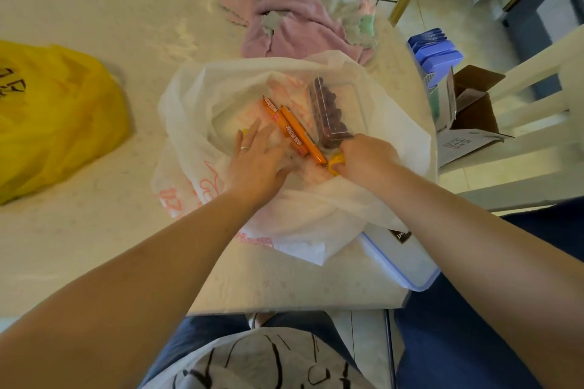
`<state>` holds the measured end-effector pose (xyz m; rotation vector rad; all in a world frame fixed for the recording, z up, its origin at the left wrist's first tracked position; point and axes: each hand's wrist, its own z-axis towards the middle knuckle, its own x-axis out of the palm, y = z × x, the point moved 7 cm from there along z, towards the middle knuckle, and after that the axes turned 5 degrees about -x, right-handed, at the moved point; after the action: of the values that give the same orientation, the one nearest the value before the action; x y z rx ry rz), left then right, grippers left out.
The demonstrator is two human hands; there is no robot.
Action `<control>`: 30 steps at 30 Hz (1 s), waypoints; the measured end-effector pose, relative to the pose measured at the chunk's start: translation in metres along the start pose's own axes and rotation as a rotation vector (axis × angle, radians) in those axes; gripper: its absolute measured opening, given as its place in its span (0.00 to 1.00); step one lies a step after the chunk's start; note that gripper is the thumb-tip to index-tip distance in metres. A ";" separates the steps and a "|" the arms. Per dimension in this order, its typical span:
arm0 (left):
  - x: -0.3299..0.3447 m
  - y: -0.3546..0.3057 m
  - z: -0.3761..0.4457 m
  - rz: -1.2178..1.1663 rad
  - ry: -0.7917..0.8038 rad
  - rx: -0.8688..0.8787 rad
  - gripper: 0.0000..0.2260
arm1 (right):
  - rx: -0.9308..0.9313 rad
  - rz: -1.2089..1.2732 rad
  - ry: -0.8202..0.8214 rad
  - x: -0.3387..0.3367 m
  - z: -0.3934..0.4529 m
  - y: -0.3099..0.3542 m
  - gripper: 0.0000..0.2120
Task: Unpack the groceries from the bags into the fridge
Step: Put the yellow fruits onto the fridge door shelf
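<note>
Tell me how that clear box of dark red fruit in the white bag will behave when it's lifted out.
The clear box looks like thin rigid plastic, so it should hold its shape but may flex if squeezed. It seems full of small round fruit, so probably heavy for its size and easily bruised. It lies tilted in the white bag, so it may slide.

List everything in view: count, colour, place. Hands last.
white bag: 1, white with red print, table centre, open
sausages: 2, orange, inside the white bag
clear box: 1, holds dark red fruit, inside the white bag
yellow item: 1, in the bag, mostly hidden by the right hand
yellow bag: 1, table left
cloths: a heap, pink, grey and green, table far side
lidded tub: 1, clear with blue rim, table near right corner
cardboard box: 1, open, right of table
left hand: fingers spread, in the bag
right hand: grips the yellow item
</note>
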<state>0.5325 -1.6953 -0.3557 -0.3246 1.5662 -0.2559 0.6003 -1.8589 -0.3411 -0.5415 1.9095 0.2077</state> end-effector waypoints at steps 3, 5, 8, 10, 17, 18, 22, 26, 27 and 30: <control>0.000 0.031 0.012 0.021 0.032 -0.097 0.24 | 0.059 -0.068 0.048 0.004 0.004 -0.002 0.15; 0.004 0.049 0.016 0.019 0.121 -0.183 0.26 | 0.080 -0.099 0.079 0.011 0.004 -0.005 0.14; 0.007 0.067 0.016 -0.020 0.202 -0.276 0.29 | 0.080 -0.069 0.069 0.021 0.003 -0.006 0.16; 0.006 0.070 0.017 -0.040 0.193 -0.287 0.29 | 0.062 -0.060 0.027 0.022 0.003 -0.005 0.17; 0.002 0.070 0.029 -0.104 0.149 -0.313 0.24 | -0.012 0.061 -0.166 0.013 -0.003 0.001 0.22; 0.002 0.071 0.030 -0.131 0.146 -0.325 0.24 | -0.019 0.109 -0.188 0.010 -0.005 0.002 0.23; -0.016 0.077 0.026 -0.310 0.024 -0.337 0.24 | -0.095 0.269 -0.256 -0.012 -0.010 0.016 0.26; -0.059 0.084 0.003 -0.379 -0.152 -0.287 0.24 | -0.205 0.363 -0.354 -0.049 -0.013 0.048 0.29; -0.071 0.090 -0.006 -0.388 -0.198 -0.300 0.25 | -0.238 0.378 -0.365 -0.058 -0.012 0.060 0.29; -0.105 0.114 -0.045 -0.413 -0.321 -0.384 0.26 | -0.370 0.378 -0.397 -0.083 -0.008 0.100 0.28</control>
<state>0.4833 -1.5529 -0.2980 -0.9481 1.2128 -0.2065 0.5729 -1.7511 -0.2734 -0.3413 1.5717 0.8624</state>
